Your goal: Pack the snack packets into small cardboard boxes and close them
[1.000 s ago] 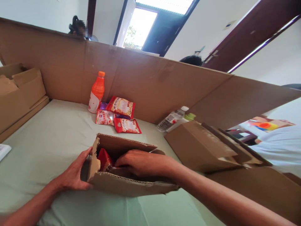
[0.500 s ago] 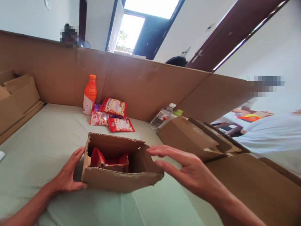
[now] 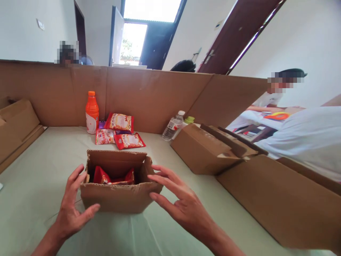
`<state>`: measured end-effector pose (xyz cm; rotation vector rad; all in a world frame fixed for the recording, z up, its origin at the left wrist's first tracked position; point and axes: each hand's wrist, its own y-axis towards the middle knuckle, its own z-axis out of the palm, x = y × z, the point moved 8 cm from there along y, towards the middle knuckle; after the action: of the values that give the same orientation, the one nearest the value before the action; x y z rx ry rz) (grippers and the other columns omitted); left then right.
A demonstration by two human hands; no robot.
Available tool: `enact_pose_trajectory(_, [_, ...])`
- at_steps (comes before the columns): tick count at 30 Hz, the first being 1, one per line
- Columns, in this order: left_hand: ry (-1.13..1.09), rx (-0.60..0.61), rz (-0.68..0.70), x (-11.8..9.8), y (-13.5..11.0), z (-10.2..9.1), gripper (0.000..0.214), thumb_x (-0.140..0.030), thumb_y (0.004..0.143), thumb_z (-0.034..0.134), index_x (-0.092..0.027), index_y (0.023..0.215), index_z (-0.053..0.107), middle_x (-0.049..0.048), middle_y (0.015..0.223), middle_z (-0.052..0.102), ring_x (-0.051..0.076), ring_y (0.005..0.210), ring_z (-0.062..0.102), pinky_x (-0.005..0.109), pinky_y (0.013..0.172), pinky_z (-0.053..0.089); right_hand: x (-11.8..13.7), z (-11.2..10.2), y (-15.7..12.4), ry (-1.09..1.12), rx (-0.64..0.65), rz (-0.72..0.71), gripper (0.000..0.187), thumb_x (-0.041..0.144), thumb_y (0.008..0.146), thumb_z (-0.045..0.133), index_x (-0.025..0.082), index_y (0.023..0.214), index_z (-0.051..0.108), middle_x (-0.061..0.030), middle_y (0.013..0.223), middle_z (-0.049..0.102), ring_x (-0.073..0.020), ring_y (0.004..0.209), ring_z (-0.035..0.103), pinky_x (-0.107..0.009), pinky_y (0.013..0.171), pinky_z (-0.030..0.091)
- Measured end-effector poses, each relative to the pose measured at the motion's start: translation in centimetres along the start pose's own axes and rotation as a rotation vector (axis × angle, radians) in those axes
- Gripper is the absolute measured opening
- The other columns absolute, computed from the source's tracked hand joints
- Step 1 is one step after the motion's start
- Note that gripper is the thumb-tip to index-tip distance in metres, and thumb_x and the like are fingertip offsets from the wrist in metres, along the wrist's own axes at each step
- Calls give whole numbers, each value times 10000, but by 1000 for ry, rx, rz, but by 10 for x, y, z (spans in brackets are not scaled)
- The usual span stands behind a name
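Observation:
A small open-topped cardboard box (image 3: 117, 197) stands upright on the pale green cloth in front of me. Inside it lies a red snack packet (image 3: 102, 175), partly hidden by the near wall. My left hand (image 3: 73, 204) is at the box's left side, fingers spread, thumb in front of the near wall. At the right side my right hand (image 3: 177, 193) has its fingers apart, with the tips at or very near the box's right edge; contact is hard to make out. Neither hand grips anything.
Behind the box lie several snack packets (image 3: 130, 140) beside an orange drink bottle (image 3: 92, 113). A clear water bottle (image 3: 173, 126) leans near cardboard boxes (image 3: 205, 149) on the right. More cardboard (image 3: 20, 121) stands left. A cardboard partition (image 3: 149, 99) runs behind; people sit beyond it.
My view has shifted and levelled, so the scene looks less tilted. My left hand's fingers have lifted and spread away from the box's left side. The right hand remains beside the right edge.

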<state>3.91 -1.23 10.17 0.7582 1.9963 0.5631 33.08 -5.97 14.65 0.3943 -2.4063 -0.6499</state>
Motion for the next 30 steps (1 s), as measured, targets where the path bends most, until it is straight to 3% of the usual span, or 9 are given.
enact_pose_trajectory(5, [62, -69, -7, -16, 13, 6, 441, -247, 938, 633, -310, 1357, 513, 101, 1539, 417, 313, 1414, 443, 527, 1112, 450, 9, 2, 0, -17, -22, 46, 173, 324, 965, 551, 247, 900, 692, -124, 1381, 621, -278, 1112, 693, -438, 900, 604])
enact_pose_trajectory(11, [28, -53, -37, -16, 14, 5, 320, -292, 965, 596, -289, 1284, 566, 90, 1409, 545, 284, 1341, 512, 488, 1104, 444, 17, 5, -5, 40, -26, 33, 148, 265, 990, 503, 237, 958, 646, -129, 1321, 671, -247, 1130, 702, -366, 898, 601])
enact_pose_trajectory(14, [-1, -44, -150, -5, 14, 3, 340, -348, 1006, 517, -282, 1339, 538, 83, 1254, 665, 260, 1221, 615, 450, 1033, 507, 13, 12, -2, 51, 9, 62, 165, 275, 1003, 467, 244, 1030, 627, -96, 1165, 749, -225, 1053, 731, -328, 830, 615])
enact_pose_trajectory(17, [23, -92, -261, 8, 14, -2, 424, -392, 991, 544, -255, 1389, 489, 92, 1217, 703, 249, 1096, 694, 406, 925, 576, 7, 16, 3, 51, 5, 62, 174, 286, 1004, 467, 243, 1058, 627, -102, 1216, 724, -228, 1098, 712, -334, 856, 611])
enact_pose_trajectory(22, [170, -87, -173, 3, 22, -3, 369, -308, 967, 555, -260, 1333, 544, 80, 1214, 684, 244, 1142, 670, 428, 1004, 552, -10, 24, 4, -24, -68, 47, 250, 309, 981, 526, 240, 1210, 599, -149, 1388, 597, -280, 1237, 631, -447, 974, 576])
enact_pose_trajectory(25, [168, -66, -139, 1, 25, 0, 350, -253, 962, 520, -278, 1308, 574, 95, 1421, 557, 273, 1314, 564, 487, 1106, 478, -20, 30, 3, -68, -70, 58, 366, 344, 973, 548, 263, 1331, 545, -159, 1532, 456, -312, 1304, 576, -521, 1033, 530])
enact_pose_trajectory(30, [47, -14, -207, 13, 24, 9, 472, -247, 970, 481, -319, 1436, 475, 79, 1596, 390, 311, 1465, 395, 566, 1198, 352, -27, 32, 22, -132, -50, 16, 717, 362, 943, 597, 315, 1578, 268, -139, 1633, 320, -339, 1473, 377, -587, 1139, 401])
